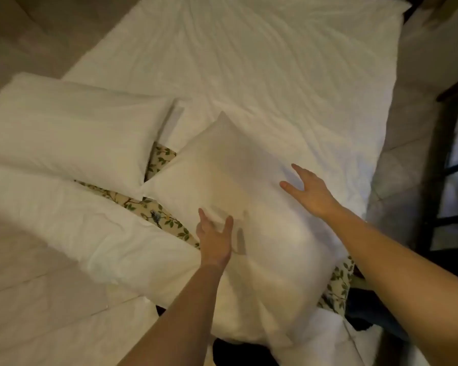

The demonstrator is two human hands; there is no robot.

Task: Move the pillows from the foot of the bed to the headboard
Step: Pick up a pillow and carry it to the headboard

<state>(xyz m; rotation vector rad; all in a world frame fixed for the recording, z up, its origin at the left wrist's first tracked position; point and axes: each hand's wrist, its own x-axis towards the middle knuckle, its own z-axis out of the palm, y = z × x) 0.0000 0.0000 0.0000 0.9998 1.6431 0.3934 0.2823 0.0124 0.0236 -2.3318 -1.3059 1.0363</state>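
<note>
A white pillow [238, 196] lies tilted on the bed in front of me, one corner pointing away. My left hand [214, 239] hovers over its near left part with fingers spread; it is blurred and holds nothing. At the pillow's right edge my right hand [308, 191] is open, fingers apart, touching or just above the fabric. A second white pillow [72, 136] lies to the left. A third white pillow [85, 228] lies closer to me on the left. The white duvet [275, 62] covers the bed beyond.
A floral sheet [159, 215] shows between the pillows and at the lower right. Pale floor [24, 35] lies to the upper left. Dark furniture bars [439, 167] stand at the right beside the bed. A dark gap opens at the bottom centre.
</note>
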